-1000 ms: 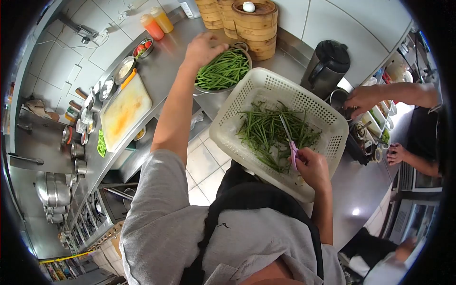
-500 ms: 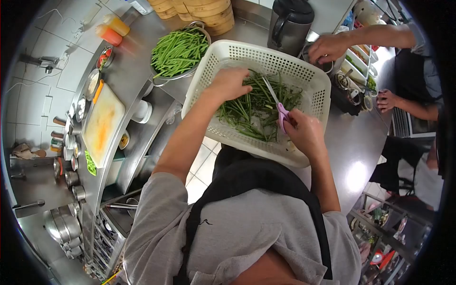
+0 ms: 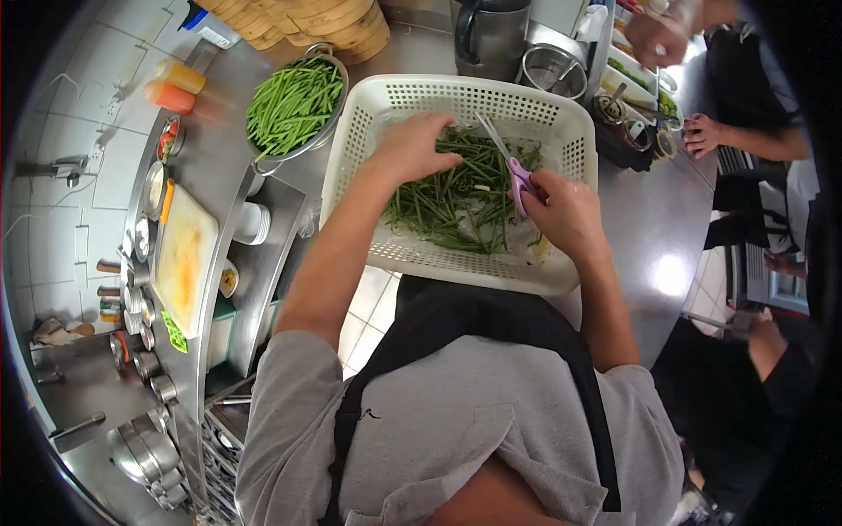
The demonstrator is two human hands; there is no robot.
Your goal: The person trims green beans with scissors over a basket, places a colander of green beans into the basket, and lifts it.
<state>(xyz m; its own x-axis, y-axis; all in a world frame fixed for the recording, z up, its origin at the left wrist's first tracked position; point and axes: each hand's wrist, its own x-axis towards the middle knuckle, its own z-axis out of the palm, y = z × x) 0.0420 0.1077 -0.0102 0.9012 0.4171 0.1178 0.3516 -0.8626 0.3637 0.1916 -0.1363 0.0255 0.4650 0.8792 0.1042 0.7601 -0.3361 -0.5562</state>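
A white perforated plastic basket (image 3: 351,188) stands before me, with a heap of green bean trimmings (image 3: 452,206) spread over its bottom. My left hand (image 3: 417,147) hovers at the basket's left side above the heap, thumb and fingers apart, apparently holding nothing. In my right hand (image 3: 568,213) is a pair of scissors (image 3: 524,181) with pink-purple handles. Their blades point up and to the left over the trimmings and look closed or nearly so. Beyond the basket's upper left corner, long green beans (image 3: 294,107) fill a metal colander (image 3: 329,131).
Bamboo steamers (image 3: 307,26) and a dark jug (image 3: 491,39) stand behind. A metal pot (image 3: 554,72) sits by the basket's far right corner. A cutting board (image 3: 186,259) lies on the left counter. Co-workers' hands (image 3: 658,39) are at the right.
The view has shifted, and the basket appears slightly further left. A co-worker's hand has left the metal pot and moved up to the right. My right hand still holds the scissors.
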